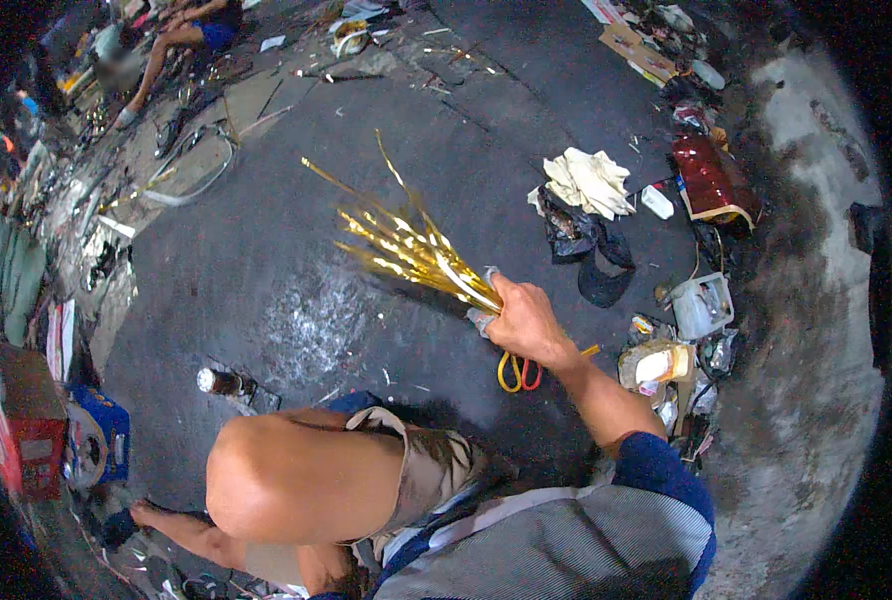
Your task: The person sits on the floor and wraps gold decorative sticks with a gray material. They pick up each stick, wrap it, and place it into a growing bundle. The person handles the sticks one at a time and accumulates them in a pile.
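Note:
My right hand (526,318) is closed around one end of a bundle of shiny gold strips (416,250). The strips fan out toward the upper left, their far ends slightly blurred. Grey wrapping shows at the gripped end, on both sides of my fingers. Just below this hand are a yellow loop and a red loop (532,374), which look like scissor handles; the rest is hidden. My left hand does not show. My bent knee (266,480) fills the lower left.
A dark cylinder with a pale end (223,383) lies near my knee. To the right are a cream cloth (586,182), a black cap (606,272), a clear plastic tub (702,305) and a red packet (711,175). Boxes (28,425) stand left. Another person's leg (153,68) shows far left.

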Demonstrator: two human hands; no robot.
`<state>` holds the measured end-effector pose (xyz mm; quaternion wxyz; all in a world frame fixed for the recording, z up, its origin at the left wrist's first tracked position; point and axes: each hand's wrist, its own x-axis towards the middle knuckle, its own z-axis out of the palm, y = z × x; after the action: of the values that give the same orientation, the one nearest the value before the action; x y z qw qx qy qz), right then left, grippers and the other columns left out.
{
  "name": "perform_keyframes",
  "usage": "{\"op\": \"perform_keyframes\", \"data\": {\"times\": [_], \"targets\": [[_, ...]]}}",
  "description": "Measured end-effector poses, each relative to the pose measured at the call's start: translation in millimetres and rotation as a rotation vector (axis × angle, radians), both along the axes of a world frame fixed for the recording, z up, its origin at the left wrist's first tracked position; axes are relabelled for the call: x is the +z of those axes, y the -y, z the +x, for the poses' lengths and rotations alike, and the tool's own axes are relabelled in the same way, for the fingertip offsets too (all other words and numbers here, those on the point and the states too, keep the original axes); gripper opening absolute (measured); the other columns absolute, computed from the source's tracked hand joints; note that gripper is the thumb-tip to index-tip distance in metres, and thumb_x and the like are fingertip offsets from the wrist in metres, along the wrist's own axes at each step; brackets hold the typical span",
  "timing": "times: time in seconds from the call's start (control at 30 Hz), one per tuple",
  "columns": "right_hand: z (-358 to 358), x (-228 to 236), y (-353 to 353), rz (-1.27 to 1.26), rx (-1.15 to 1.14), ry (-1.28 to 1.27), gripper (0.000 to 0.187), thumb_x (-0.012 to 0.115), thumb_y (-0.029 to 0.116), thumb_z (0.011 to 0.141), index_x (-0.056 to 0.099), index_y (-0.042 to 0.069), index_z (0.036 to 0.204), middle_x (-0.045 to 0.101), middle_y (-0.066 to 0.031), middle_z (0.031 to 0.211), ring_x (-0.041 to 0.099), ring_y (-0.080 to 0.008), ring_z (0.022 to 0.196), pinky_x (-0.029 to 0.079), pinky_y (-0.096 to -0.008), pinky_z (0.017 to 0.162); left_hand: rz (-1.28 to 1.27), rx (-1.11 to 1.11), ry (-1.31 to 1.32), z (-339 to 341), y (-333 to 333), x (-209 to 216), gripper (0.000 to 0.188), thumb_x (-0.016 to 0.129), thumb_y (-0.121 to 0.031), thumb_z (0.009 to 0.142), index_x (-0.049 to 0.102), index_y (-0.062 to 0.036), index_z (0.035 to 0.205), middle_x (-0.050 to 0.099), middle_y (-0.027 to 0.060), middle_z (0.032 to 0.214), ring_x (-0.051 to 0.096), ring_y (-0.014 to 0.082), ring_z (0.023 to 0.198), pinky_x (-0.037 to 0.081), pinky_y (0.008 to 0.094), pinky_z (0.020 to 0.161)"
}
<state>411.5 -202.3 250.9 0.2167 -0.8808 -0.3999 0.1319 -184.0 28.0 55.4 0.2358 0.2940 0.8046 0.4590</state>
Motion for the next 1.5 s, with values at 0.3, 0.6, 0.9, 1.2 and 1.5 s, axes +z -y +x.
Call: {"op": "perform_keyframes", "data": {"times": [0.3,0.6,0.9,1.2,1.5], "targets": [[40,-33,1,0.448,-0.355,-0.081,0.037,0.08,0.021,0.077,0.066,0.0,0.104,0.071,-0.0146,0.086,0.067,-0.0254,0.076,0.052,-0.0385,0.073,0.145,-0.19,-0.178,50,-19,56,0.032,0.062,-0.024,0.095,0.059,-0.0033,0.12,0.065,0.0114,0.109,0.063,0.0182,0.091,0.05,0.026,0.062],[117,-18,-24,0.858,-0.565,-0.035,0.026,0.079,0.015,0.077,0.069,0.001,0.097,0.068,-0.004,0.077,0.057,-0.0117,0.066,0.047,-0.0324,0.063,-0.053,-0.769,0.045,206,-5,25,0.03,0.063,-0.023,0.095,0.061,-0.0033,0.118,0.065,0.0102,0.107,0.062,0.017,0.089,0.049,0.026,0.062],[250,-119,-11,0.895,-0.854,-0.092,0.043,0.086,0.025,0.067,0.064,0.002,0.096,0.07,-0.0168,0.083,0.069,-0.0345,0.077,0.053,-0.0442,0.073,-0.469,-1.084,0.209,258,33,-20,0.028,0.064,-0.021,0.094,0.062,-0.0032,0.116,0.065,0.0091,0.104,0.061,0.0159,0.086,0.049,0.026,0.062],[255,-265,30,0.191,-1.017,-0.21,0.082,0.089,0.034,0.06,0.051,0.0,0.125,0.068,-0.0231,0.108,0.066,-0.0412,0.102,0.052,-0.0454,0.092,-0.768,-1.113,0.164,223,55,-56,0.025,0.065,-0.019,0.094,0.064,-0.0032,0.113,0.065,0.0079,0.101,0.061,0.0147,0.084,0.049,0.026,0.062],[244,-256,9,0.205,-1.195,-0.234,0.081,0.083,0.031,0.071,0.042,0.0,0.133,0.066,-0.0241,0.11,0.062,-0.0418,0.107,0.048,-0.0467,0.096,-0.899,-1.166,0.126,204,59,-75,0.023,0.066,-0.018,0.093,0.065,-0.0031,0.111,0.065,0.0068,0.098,0.06,0.0135,0.082,0.049,0.026,0.061]]}}
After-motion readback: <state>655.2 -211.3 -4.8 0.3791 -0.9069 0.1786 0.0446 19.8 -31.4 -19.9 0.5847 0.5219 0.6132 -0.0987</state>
